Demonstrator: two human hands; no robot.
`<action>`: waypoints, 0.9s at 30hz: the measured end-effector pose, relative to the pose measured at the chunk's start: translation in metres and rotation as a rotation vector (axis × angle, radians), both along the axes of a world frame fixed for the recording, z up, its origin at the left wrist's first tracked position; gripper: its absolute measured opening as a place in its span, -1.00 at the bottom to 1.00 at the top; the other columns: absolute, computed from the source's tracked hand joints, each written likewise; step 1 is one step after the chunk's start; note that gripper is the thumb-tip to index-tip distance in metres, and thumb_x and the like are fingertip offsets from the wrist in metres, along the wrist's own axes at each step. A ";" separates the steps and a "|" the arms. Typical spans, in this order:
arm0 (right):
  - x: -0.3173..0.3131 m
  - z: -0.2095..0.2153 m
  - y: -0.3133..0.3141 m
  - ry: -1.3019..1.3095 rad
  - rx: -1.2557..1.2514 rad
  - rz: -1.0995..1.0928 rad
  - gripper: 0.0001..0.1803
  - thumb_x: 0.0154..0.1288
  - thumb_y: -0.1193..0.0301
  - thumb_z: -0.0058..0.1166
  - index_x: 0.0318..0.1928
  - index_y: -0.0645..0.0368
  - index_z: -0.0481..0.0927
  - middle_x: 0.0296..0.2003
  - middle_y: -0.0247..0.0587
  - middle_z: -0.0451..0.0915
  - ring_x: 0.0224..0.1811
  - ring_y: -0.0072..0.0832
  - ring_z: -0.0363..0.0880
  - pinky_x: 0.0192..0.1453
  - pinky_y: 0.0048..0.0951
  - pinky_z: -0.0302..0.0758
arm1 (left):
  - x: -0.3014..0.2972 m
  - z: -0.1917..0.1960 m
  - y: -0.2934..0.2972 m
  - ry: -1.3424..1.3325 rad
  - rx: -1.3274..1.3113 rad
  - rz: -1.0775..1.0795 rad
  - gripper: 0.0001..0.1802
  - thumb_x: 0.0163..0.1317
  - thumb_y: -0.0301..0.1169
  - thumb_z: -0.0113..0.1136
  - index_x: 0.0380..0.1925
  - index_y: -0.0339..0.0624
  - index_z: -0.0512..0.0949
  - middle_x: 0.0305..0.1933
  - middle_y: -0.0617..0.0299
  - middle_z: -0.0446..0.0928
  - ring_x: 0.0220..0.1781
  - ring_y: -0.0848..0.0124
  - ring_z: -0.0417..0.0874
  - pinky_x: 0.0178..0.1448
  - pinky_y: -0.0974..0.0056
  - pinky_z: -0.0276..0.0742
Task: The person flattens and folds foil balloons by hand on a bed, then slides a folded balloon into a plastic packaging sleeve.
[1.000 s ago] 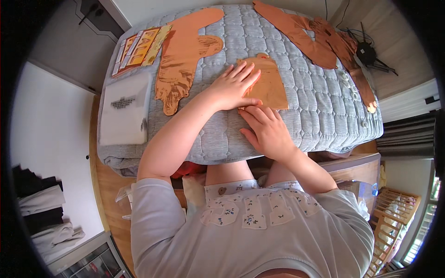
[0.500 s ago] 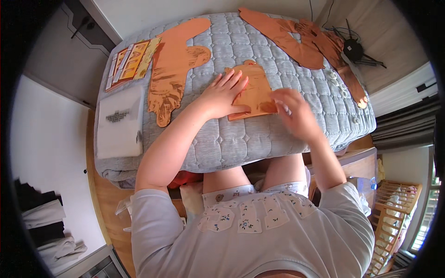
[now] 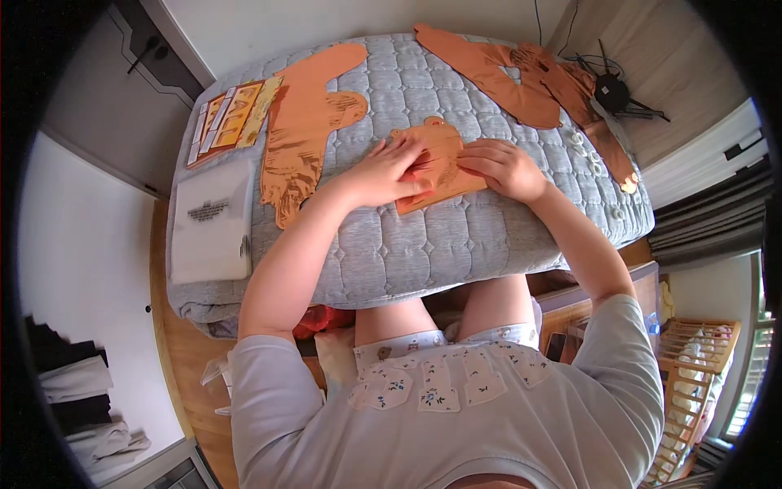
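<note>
A folded, flat piece of copper-orange foil, which looks like a deflated foil balloon (image 3: 441, 149), lies near the middle of the bed's front half. Spread across its left side is my left hand (image 3: 389, 173), fingers apart and palm down. From the right, my right hand (image 3: 507, 169) rests on the same foil with its fingers stretched flat over the right part. Left of my hands a larger flat foil balloon (image 3: 305, 106) lies unfolded. Another copper foil balloon (image 3: 497, 69) is spread at the back right.
A grey quilted mattress (image 3: 391, 261) bears everything. On its left are a colourful printed package (image 3: 232, 122) and a white packet (image 3: 213, 220). Several small white rings (image 3: 595, 163) lie at the right. A black router (image 3: 612, 92) with antennas sits at the far right corner.
My right hand has moved from the foil's right edge up and inward, onto its surface. My left hand still presses the foil, shifted slightly left and down.
</note>
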State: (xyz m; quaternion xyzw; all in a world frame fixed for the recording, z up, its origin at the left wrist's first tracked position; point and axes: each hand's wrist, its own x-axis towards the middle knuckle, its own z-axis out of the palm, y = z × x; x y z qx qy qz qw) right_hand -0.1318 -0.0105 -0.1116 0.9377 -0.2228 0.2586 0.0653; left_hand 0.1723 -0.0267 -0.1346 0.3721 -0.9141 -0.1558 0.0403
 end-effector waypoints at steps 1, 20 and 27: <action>0.001 0.004 0.003 0.000 -0.003 0.001 -0.64 0.18 0.50 0.28 0.02 0.10 0.70 0.00 -0.21 0.72 0.11 -0.19 0.68 0.22 -0.15 0.60 | 0.003 0.006 0.001 0.216 0.193 0.030 0.02 0.42 0.37 -0.12 0.62 -0.10 -0.03 0.69 -0.09 -0.03 0.73 0.10 -0.13 0.73 0.01 -0.25; 0.003 0.016 0.011 -0.332 1.652 -0.316 -0.48 0.48 0.39 0.16 0.34 0.23 0.31 -0.19 -0.14 0.69 -0.19 -0.51 0.70 -0.15 -0.46 0.66 | -0.026 0.012 0.013 0.461 -0.189 -0.301 -0.32 0.45 -0.13 0.17 0.49 -0.13 0.30 0.50 0.07 0.39 0.57 0.09 0.33 0.61 -0.08 0.20; 0.019 0.040 0.021 -0.246 1.466 -0.534 -0.50 0.49 0.39 0.14 0.34 0.17 0.34 -0.27 -0.17 0.68 -0.21 -0.46 0.71 -0.13 -0.44 0.65 | -0.031 -0.009 0.016 0.223 -0.158 -0.315 -0.32 0.52 -0.08 0.03 0.53 -0.11 0.23 0.60 0.06 0.23 0.63 0.11 0.21 0.65 -0.08 0.12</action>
